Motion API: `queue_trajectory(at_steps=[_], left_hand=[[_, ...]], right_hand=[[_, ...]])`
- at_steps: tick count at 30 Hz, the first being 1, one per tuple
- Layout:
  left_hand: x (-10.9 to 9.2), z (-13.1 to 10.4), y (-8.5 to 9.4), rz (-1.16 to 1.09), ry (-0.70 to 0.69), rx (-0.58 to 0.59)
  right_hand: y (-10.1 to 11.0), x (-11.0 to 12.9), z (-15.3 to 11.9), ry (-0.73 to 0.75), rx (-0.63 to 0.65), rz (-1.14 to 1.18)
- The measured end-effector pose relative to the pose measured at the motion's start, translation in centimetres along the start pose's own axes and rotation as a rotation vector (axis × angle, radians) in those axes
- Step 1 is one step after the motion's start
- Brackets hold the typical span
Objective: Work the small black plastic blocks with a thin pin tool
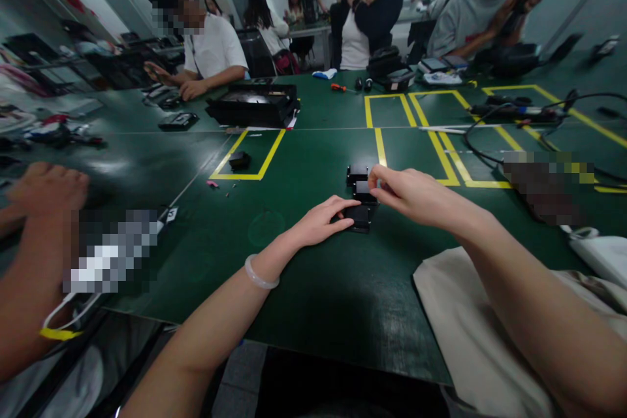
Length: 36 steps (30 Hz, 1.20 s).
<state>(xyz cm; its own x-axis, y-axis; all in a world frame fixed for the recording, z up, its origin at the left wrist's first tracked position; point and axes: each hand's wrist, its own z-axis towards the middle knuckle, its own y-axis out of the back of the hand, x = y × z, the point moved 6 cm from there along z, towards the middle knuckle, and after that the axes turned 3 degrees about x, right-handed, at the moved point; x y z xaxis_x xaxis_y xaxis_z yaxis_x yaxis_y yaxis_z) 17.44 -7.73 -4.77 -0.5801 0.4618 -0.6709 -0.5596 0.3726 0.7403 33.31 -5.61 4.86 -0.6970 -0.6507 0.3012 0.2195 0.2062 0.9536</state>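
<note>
On the green table [313,304], three small black parts are being set out in a short, close row: a far part [357,174], a middle part [363,191] and a near part [359,216]. The near part is being touched at its left side by the left hand [321,221], whose thumb and fingers are being held apart, unclenched. Over the middle part, the fingers of the right hand [409,192] are being curled towards the thumb; whether anything is being pinched cannot be told. The row seems laid out already, but no finished joining is being shown, and what remains cannot be told.
</note>
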Motion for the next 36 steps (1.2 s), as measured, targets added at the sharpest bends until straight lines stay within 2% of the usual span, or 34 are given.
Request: queue_trajectory(at_steps=[3, 8, 13, 18, 23, 29, 33, 36], left_hand=[[-0.11, -0.01, 0.01, 0.002, -0.005, 0.001], [-0.17, -0.03, 0.07, 0.003, 0.000, -0.001], [-0.09, -0.01, 0.01, 0.002, -0.005, -0.002], [-0.06, -0.02, 0.00, -0.003, 0.002, 0.001], [-0.18, -0.04, 0.08, -0.010, -0.011, -0.006], [-0.04, -0.05, 0.02, -0.004, -0.006, -0.014], [-0.06, -0.05, 0.00, 0.002, -0.006, -0.006], [-0.08, -0.05, 0.02, 0.005, 0.001, -0.003]], right_hand=[[-0.04, 0.20, -0.07, 0.032, 0.009, 0.031], [0.01, 0.10, -0.03, -0.006, -0.026, -0.031], [-0.18, 0.62, -0.10, 0.056, 0.024, 0.015], [-0.01, 0.40, 0.00, -0.001, -0.014, -0.056], [-0.16, 0.50, -0.04, 0.060, 0.019, 0.028], [0.03, 0.24, -0.02, 0.003, -0.017, -0.038], [-0.18, 0.54, -0.04, 0.061, 0.018, 0.036], [-0.09, 0.50, -0.05, 0.047, -0.004, 0.023]])
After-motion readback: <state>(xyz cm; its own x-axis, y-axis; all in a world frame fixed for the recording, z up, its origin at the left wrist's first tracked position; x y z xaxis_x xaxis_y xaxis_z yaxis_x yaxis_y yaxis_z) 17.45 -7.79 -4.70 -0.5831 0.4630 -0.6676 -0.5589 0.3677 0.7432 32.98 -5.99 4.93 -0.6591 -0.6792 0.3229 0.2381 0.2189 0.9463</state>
